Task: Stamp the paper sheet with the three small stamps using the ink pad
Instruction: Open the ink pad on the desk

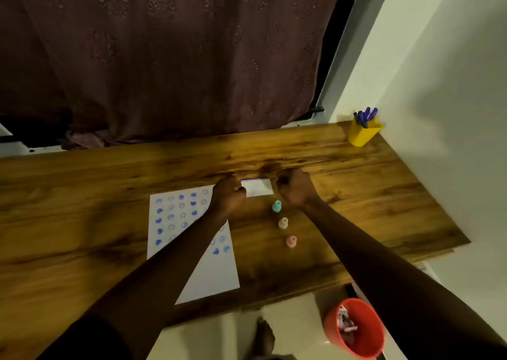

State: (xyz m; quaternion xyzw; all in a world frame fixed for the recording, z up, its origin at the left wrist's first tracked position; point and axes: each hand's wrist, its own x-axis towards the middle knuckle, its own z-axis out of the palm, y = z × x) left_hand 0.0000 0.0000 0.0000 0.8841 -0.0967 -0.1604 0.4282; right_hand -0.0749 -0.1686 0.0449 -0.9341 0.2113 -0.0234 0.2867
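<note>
Wood-grain desk (356, 184) under a dark curtain: your left hand (229, 197) and right hand (295, 188) flank the white ink pad (259, 188), both curled; the left touches its edge, but whether either grips it you cannot tell. Three small stamps (283, 223) stand untouched just nearer you than your right hand, and the paper sheet (208, 274), well stamped in blue, lies under your left forearm. You seem to be steadying or shutting the pad; more stamping needs a free hand on a stamp.

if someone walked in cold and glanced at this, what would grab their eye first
Probably the left hand and right hand, both at the small white rectangular ink pad in the middle of the brown wooden desk. Next, the white paper sheet covered with blue stamp marks under the left forearm, and the teal, beige and pink small stamps lined up untouched beside it.
</note>
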